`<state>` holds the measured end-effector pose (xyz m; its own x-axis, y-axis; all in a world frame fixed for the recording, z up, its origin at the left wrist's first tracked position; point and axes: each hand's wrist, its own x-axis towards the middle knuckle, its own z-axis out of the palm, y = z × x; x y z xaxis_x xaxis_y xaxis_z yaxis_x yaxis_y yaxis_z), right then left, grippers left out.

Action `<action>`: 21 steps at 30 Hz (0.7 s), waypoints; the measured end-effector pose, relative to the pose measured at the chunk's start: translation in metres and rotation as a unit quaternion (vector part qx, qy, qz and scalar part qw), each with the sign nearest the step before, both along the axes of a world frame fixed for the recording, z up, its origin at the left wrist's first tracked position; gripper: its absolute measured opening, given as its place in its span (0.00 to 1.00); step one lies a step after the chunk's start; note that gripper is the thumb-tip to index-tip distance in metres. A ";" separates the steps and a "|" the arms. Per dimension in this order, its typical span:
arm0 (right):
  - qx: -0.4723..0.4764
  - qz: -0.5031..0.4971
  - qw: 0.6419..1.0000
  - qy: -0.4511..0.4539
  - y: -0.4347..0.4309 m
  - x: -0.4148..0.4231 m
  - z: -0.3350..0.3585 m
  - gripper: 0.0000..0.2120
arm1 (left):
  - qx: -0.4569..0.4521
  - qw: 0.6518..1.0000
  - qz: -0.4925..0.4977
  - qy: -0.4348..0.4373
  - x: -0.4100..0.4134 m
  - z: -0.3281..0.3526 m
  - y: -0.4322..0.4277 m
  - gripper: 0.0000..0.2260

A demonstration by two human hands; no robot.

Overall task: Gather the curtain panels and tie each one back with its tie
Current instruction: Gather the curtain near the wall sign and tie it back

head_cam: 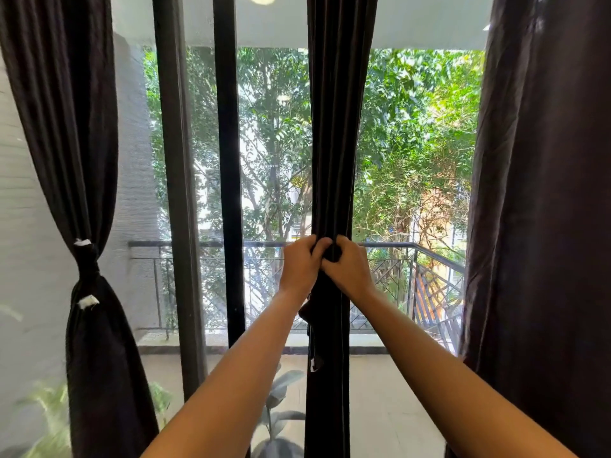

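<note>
Dark brown cloth fills the centre of the frame: the middle panel, bunched into a narrow column from top edge to bottom. Both bare forearms rise from the lower edge to it. The left hand and right hand are clenched on the bunch at mid-height, knuckles touching, fingers curled into the folds. A loose strip, perhaps the tie, dangles just below the left wrist. At left, another panel is already cinched by a knotted tie. At the right edge a third panel hangs loose. Beyond the glass are a balcony railing and trees.
</note>
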<state>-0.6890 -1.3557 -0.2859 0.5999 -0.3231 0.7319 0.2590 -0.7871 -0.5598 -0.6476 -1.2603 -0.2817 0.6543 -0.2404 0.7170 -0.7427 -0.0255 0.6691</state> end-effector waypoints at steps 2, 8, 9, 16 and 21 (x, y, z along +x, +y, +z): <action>-0.003 -0.003 1.000 -0.003 -0.004 0.002 -0.003 0.04 | -0.005 1.000 0.002 -0.010 -0.003 -0.006 -0.002 0.11; -0.007 -0.036 0.999 0.030 -0.011 0.006 -0.024 0.07 | 0.062 0.997 0.035 -0.028 0.005 -0.037 -0.011 0.08; 0.003 -0.043 0.998 0.036 -0.012 0.007 -0.031 0.08 | 0.071 0.996 0.040 -0.028 0.006 -0.044 -0.012 0.08; 0.090 -0.090 0.992 0.021 -0.010 0.012 -0.076 0.10 | 0.034 0.994 0.097 0.021 0.011 -0.072 -0.021 0.08; 0.107 -0.124 0.987 0.000 0.002 0.011 -0.095 0.11 | 0.026 0.986 0.164 -0.007 0.010 -0.075 -0.014 0.08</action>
<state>-0.6784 -1.3533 -0.3804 0.4834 -0.6066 0.6312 0.0741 -0.6901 -0.7199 -0.6375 -1.2742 -0.3563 0.6932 -0.0552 0.7187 -0.6980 -0.2999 0.6502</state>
